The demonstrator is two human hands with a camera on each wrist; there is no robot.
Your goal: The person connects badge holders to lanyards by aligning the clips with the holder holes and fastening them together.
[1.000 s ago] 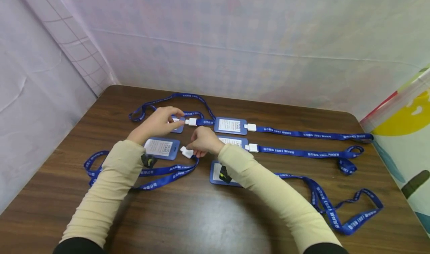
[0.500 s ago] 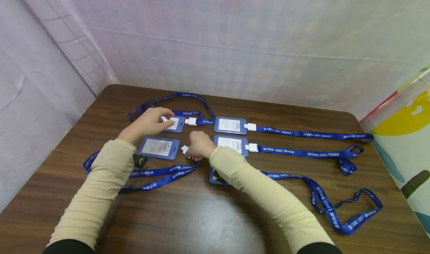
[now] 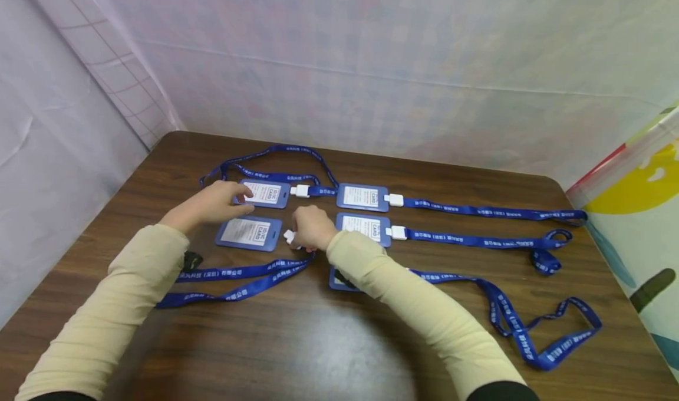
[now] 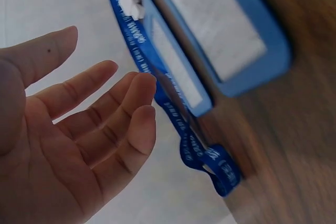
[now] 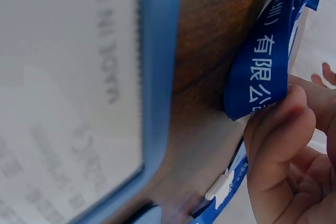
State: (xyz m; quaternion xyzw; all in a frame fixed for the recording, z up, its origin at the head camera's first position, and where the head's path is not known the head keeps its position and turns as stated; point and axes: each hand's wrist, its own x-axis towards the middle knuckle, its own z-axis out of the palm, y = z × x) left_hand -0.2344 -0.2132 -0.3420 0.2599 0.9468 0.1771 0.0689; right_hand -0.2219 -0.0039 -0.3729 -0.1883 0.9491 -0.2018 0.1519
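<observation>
The right hand [image 3: 314, 229] pinches a flat blue fabric lanyard [image 5: 261, 64]; the left hand [image 3: 214, 202] hovers empty, fingers loosely spread; a blue rectangular plastic card holder [image 3: 248, 233] lies between them.

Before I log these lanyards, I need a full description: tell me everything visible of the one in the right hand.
The lanyard is a flat blue strap, fabric by its look, with white lettering. The right hand pinches it near its partly covered white clip; the clip sits apart from the card holder to its left. Two lengths spread leftward over the table and go out of sight at the left sleeve, far end hidden.
</observation>
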